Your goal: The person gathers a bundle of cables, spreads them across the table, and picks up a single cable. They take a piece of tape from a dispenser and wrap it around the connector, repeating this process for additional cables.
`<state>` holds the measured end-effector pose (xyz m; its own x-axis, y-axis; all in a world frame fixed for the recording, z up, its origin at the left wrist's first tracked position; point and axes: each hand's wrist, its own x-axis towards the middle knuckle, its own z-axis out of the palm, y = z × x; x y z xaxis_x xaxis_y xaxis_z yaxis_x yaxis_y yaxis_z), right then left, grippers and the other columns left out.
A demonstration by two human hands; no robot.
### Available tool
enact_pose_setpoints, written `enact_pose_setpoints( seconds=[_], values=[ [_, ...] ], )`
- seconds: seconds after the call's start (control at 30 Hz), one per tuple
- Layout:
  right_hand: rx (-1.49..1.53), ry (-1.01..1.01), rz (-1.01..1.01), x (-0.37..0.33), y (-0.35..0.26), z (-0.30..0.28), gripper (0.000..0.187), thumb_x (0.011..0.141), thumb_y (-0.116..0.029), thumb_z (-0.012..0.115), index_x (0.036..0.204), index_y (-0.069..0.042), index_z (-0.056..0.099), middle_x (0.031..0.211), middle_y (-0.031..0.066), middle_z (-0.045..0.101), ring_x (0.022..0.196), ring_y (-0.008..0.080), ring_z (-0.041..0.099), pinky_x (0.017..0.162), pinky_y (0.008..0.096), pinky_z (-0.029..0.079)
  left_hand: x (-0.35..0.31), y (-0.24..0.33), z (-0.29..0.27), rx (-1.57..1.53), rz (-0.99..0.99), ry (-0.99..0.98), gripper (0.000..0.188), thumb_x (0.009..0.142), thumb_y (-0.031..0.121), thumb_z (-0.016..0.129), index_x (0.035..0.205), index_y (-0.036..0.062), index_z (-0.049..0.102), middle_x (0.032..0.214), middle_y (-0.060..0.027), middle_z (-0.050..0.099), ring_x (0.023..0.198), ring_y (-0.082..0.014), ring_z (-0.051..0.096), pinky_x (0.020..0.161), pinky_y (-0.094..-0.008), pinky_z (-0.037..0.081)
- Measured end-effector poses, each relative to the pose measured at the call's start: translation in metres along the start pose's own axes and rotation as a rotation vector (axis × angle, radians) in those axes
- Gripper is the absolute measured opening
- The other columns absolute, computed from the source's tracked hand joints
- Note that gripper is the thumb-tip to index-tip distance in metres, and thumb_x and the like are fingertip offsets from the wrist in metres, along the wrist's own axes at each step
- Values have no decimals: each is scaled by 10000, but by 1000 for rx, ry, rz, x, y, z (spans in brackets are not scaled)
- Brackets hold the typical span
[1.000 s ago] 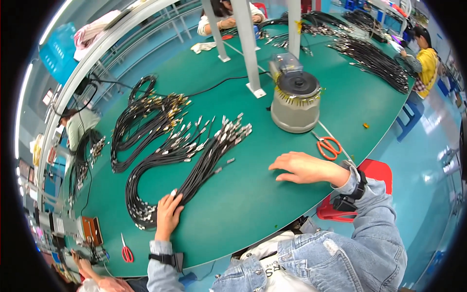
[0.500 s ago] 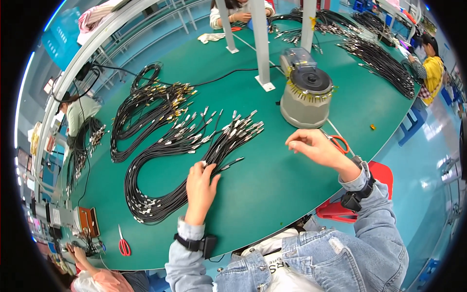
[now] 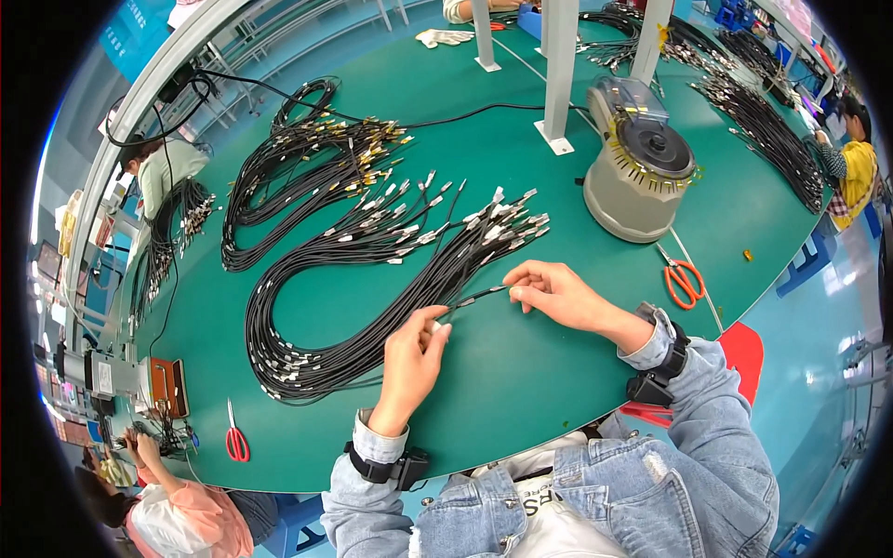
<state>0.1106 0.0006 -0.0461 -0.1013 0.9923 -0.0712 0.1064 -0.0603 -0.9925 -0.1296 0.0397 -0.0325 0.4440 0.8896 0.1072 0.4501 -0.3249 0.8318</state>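
Note:
A single black cable (image 3: 479, 298) with a white tag is stretched between my two hands. My left hand (image 3: 414, 361) has its fingers closed on it at the near edge of a bundle. The thumb and fingers of my right hand (image 3: 556, 296) pinch its tip. Just beyond lies the curved bundle of black cables (image 3: 321, 365), with white-tagged ends fanned to the upper right. Behind it rests another looped bundle (image 3: 270, 200) with yellowish ends.
A round grey tape dispenser (image 3: 633, 186) stands at the right, near orange-handled scissors (image 3: 684, 284). Red-handled scissors (image 3: 237, 444) lie front left. White metal posts (image 3: 558, 84) rise from the green table (image 3: 502, 400). People work around it; a red stool (image 3: 741, 358) is at the right.
My right hand has moved left and down to the cable's tip and closed on it. The cable is now drawn out from the bundle's near edge, and the head view has shifted.

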Motion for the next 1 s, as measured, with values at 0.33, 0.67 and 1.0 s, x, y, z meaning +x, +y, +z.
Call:
enact_pose_setpoints(
  seconds=[0.33, 0.67, 1.0],
  values=[
    [229, -29, 161, -1, 4, -8, 240, 901, -144, 495, 1065, 28, 530, 825, 59, 584, 654, 86, 526, 613, 216, 441, -25, 5, 9, -129, -25, -227, 165, 829, 47, 592, 982, -11, 606, 684, -23, 547, 568, -60, 462, 506, -210, 384],
    [108, -46, 132, -29, 0, -29, 189, 894, -142, 525, 917, 27, 605, 736, 51, 593, 607, 80, 519, 571, 203, 432, -10, 30, 32, -87, 45, -243, 151, 828, 51, 596, 966, -8, 611, 690, -22, 552, 552, -58, 460, 493, -210, 378],
    [286, -37, 127, -37, -5, -20, 174, 878, -149, 551, 896, 14, 609, 746, 42, 600, 607, 84, 541, 559, 205, 448, 7, 41, 61, -196, 38, -292, 129, 807, 71, 618, 920, 7, 618, 702, -72, 592, 489, -92, 437, 463, -241, 364]
  ],
)
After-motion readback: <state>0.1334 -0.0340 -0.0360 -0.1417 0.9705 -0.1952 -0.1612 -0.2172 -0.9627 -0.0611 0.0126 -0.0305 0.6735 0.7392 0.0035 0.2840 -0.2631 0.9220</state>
